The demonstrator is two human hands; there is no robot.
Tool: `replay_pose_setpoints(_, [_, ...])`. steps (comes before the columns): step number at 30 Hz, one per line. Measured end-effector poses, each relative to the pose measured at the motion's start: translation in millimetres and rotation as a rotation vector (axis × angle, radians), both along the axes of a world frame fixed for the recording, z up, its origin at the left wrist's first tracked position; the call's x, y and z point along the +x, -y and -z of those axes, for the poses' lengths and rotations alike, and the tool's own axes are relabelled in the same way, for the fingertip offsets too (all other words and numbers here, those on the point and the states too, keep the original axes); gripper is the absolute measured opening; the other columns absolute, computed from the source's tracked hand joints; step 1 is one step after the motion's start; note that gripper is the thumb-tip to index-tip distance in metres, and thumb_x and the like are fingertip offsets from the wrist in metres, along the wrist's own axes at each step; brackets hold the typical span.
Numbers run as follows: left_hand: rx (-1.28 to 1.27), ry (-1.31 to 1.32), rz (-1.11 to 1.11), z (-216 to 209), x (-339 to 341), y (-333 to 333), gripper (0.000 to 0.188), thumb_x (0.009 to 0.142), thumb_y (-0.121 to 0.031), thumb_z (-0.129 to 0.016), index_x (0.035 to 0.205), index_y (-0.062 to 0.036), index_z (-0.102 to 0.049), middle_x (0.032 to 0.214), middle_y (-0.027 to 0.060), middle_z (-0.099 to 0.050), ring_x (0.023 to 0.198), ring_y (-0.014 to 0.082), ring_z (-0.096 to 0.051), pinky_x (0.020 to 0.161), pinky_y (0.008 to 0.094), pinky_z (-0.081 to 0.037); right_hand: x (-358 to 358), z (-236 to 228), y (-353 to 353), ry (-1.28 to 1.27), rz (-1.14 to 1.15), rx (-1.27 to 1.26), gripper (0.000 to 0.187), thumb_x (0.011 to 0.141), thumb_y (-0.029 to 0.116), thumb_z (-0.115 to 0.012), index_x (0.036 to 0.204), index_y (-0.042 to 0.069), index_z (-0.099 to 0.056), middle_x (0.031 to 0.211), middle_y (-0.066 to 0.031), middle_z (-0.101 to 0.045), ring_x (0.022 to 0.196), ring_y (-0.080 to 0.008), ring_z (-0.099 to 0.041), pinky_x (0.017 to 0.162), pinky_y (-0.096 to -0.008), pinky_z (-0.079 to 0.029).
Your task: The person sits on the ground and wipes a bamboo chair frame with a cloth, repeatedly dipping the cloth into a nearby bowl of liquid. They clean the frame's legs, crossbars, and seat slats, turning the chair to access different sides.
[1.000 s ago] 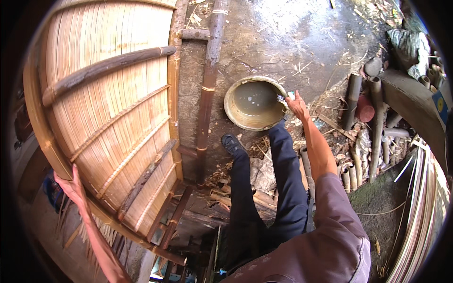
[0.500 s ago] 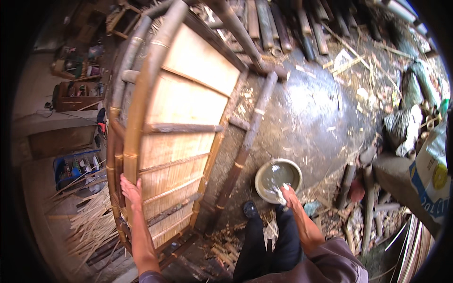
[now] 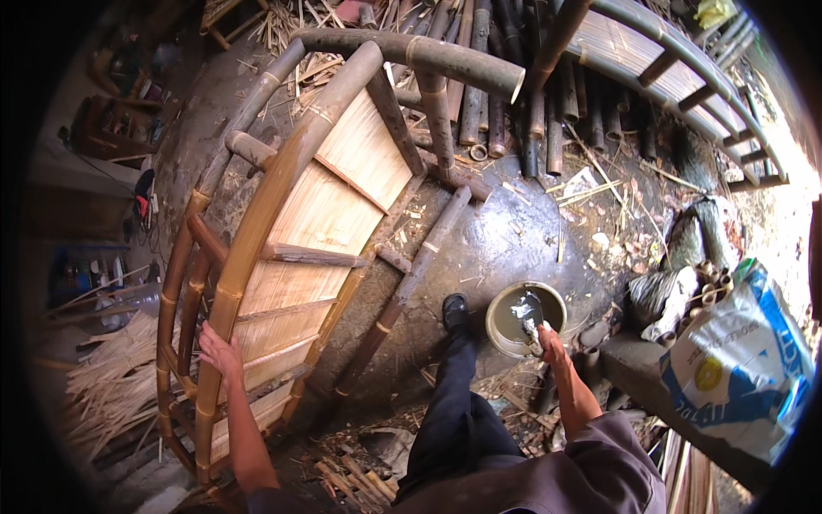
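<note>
A bamboo bench (image 3: 231, 283) stands tipped on its side at my left, its pale slatted panel and crossbars facing right. My left hand (image 3: 223, 353) grips the thick rail along its near part, fingers over the pole. At right, a round basin (image 3: 558, 310) of murky water sits on the floor. Over its near right rim, my right hand (image 3: 550, 339) is closed on a wet, pale, crumpled rag (image 3: 536, 344), partly hidden by the fingers. Bright glints show on the water beside it.
Bamboo poles (image 3: 479, 94) lie piled at the back, near another bamboo piece (image 3: 634, 60) at far right. A white-and-blue sack (image 3: 736, 360) rests on a ledge at right. Split bamboo strips (image 3: 120, 368) heap at left. My shoe (image 3: 455, 310) is near the basin.
The view has shifted, bringing in the far-right bamboo piece and more of the sack. The bench leans at a different slant. My right hand stays at the basin; my left stays on the rail.
</note>
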State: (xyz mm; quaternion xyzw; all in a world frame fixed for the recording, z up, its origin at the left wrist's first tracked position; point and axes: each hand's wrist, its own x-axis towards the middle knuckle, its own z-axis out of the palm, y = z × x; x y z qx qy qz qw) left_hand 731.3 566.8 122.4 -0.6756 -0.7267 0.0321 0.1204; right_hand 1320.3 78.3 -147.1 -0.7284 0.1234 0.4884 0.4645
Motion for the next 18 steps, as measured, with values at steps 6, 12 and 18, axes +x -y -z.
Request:
replay_pose_setpoints(6, [-0.029, 0.116, -0.083, -8, 47, -20, 0.098, 0.076, -0.033, -0.076, 0.151, -0.0123, -0.017, 0.15, 0.019, -0.029, 0.14, 0.0382, -0.024, 0.105, 0.067, -0.022, 140, 26, 3, 0.303, -0.038, -0.258, 0.033, 0.088, 0.033, -0.058, 0.096, 0.001, -0.064, 0.077, -0.0018, -0.058, 0.069, -0.0117, -0.048, 0.058, -0.0324, -0.041])
replay_pose_setpoints(12, [0.014, 0.045, 0.317, -22, 140, -43, 0.097, 0.075, -0.04, -0.076, 0.15, -0.0085, -0.024, 0.151, 0.0165, -0.031, 0.139, 0.0332, -0.03, 0.109, 0.0589, -0.023, 216, 1, -49, 0.653, -0.675, 0.169, 0.023, 0.09, 0.026, -0.055, 0.083, 0.005, -0.055, 0.07, 0.0001, -0.052, 0.063, -0.0148, -0.048, 0.058, -0.0379, -0.041])
replay_pose_setpoints(18, [0.002, 0.155, 0.333, -42, 228, -94, 0.088, 0.074, -0.037, -0.078, 0.143, -0.0052, -0.034, 0.133, 0.0218, -0.048, 0.123, 0.0373, -0.046, 0.103, 0.0492, -0.035, 249, 67, -96, 0.685, -0.911, 0.206, 0.036, 0.087, 0.014, -0.054, 0.118, -0.003, -0.052, 0.102, -0.02, -0.06, 0.096, -0.043, -0.055, 0.085, -0.0487, -0.045])
